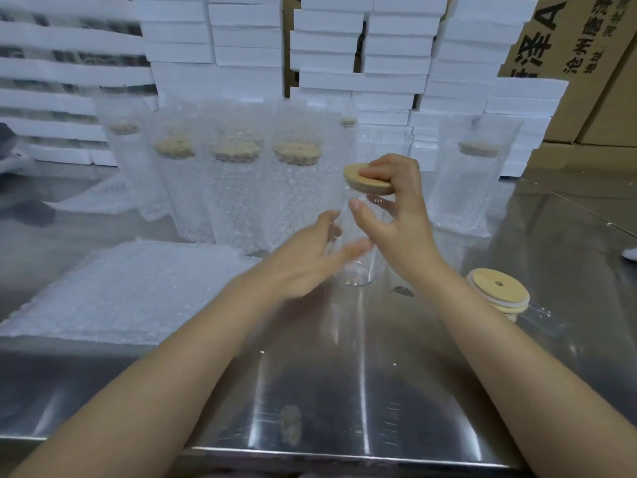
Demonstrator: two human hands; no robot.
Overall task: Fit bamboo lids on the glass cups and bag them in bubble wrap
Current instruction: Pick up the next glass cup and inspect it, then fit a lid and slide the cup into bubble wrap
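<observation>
Head: right hand (396, 205) on bamboo lid (355, 174)

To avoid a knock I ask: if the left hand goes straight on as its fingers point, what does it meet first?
Probably the wall of the glass cup, right before the left hand; blur hides whether they touch.
</observation>
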